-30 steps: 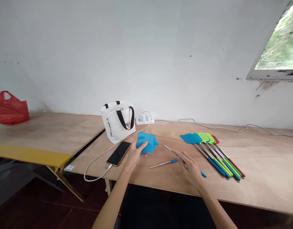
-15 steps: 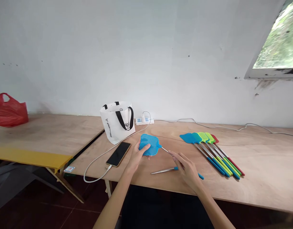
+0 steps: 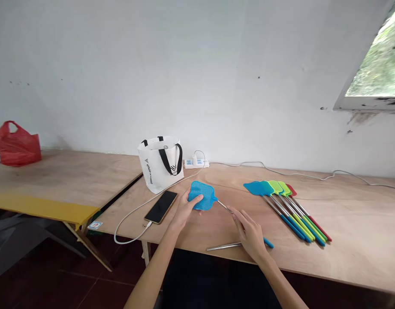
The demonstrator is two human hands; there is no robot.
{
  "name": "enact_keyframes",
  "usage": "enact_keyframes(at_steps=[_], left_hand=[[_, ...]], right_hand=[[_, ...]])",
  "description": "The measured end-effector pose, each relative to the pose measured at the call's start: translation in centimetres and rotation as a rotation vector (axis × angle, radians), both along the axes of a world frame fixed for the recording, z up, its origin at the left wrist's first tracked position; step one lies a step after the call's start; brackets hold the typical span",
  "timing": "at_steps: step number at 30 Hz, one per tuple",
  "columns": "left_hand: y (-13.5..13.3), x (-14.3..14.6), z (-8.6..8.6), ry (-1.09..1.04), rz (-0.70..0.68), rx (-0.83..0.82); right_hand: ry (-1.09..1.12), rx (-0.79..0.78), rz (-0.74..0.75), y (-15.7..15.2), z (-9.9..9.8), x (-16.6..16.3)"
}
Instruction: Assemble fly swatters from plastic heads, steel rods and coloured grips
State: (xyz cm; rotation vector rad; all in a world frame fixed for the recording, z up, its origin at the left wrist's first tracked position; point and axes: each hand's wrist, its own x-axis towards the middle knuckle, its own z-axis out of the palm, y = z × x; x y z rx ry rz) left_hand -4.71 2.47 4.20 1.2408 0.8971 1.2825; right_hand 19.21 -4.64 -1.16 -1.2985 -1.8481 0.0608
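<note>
My left hand (image 3: 183,209) grips the mesh head of a blue fly swatter (image 3: 206,194), thumb on top. My right hand (image 3: 250,231) has its fingers closed on the swatter's thin metal rod, just below the head. A blue handle end (image 3: 268,243) sticks out past my right hand, roughly in line with that rod. Under this hand, near the table's front edge, shows a separate metal tube (image 3: 223,246); its right end is hidden. To the right, several fly swatters (image 3: 289,208) with blue, green and red heads lie fanned out side by side.
A phone (image 3: 161,207) on a white cable (image 3: 120,227) lies left of my hands. Behind it stands a white tote bag (image 3: 157,171), beside a power strip (image 3: 197,164) at the wall. A second table (image 3: 71,171) with a red plastic bag (image 3: 19,146) is at far left.
The metal tube under my right hand has shifted toward the table's front edge, and its blue part is now covered. My right hand has moved slightly; the left keeps its hold.
</note>
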Motion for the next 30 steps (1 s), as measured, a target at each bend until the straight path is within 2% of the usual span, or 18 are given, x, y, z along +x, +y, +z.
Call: enact_keyframes(at_steps=[10,19,26,30], left_hand=[[0.0,-0.1,0.1,0.012,0.012,-0.022],[0.1,-0.2,-0.2,0.02,0.014,-0.018],[0.1,-0.6,-0.2,0.124,0.031,0.03],[0.1,-1.1,0.0,0.229,0.01,0.12]], right_hand=[[-0.108,0.089,-0.096,0.1,-0.9,-0.4],[-0.132,0.129,-0.098,0.0,-0.8,-0.4],[-0.196,0.168,-0.105,0.0,-0.8,-0.3],[-0.239,0.213,-0.11,0.0,-0.7,-0.2]])
